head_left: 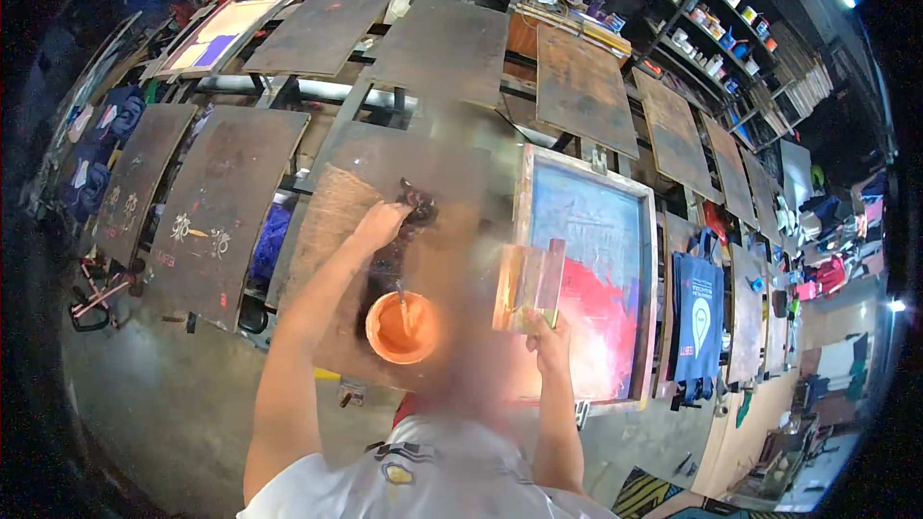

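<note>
Right of the orange tub (402, 359), a squeegee (529, 279) was held in the right hand (549, 341), over the left part of the framed screen (650, 279). Beyond the tub, the left hand (383, 224) was at a dark bundle (418, 204); grip could not be told. Under the tub: scuffed brown board (332, 231). Farther right of it: blue bag (697, 317), stocked shelves (685, 10). Left: grey floor (154, 375).

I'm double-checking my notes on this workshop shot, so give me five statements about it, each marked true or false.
1. The right hand grips a flat squeegee. True.
2. The left hand is inside the bucket. False: the left hand is at a dark object beyond the bucket.
3. A stick stands in the bucket. True.
4. The bucket's contents are green. False: they are orange.
5. A blue bag is right of the wood-framed screen. True.
</note>
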Available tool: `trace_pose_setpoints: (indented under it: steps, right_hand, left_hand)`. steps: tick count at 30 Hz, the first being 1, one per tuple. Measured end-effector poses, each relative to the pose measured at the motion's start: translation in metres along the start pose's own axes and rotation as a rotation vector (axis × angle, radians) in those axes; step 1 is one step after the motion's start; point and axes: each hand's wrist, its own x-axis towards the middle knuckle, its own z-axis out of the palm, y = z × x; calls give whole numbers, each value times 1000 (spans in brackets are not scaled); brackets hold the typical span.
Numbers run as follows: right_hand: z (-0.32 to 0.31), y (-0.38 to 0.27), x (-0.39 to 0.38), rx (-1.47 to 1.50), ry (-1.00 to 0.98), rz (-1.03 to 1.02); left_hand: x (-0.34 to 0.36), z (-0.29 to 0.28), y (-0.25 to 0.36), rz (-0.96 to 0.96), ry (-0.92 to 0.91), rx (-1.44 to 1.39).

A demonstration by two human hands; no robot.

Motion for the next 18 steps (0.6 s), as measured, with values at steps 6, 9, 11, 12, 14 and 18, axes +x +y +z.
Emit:
trace_pose_setpoints:
  steps: [6,9,11,12,14,18]
  right_hand:
    - [-2,-6,-9,23,6,-80]
    - [-3,-7,-6,70,-32,-95]
    - [-7,-11,-7,125,-1,-87]
    - [-5,-13,-7,133,-49,-83]
    - [-3,-15,-7,177,-35,-117]
    - [9,-18,-7,150,-94,-144]
  left_hand:
    - [-2,-87,34,-448,-120,-671]
    - [-11,-142,77,-134,-138,-1859]
    - [-14,-160,116,69,-180,-2165]
    - [-19,-163,122,166,-206,-2236]
    - [-11,-187,145,309,-233,-2210]
    - [-17,-220,172,576,-304,-2161]
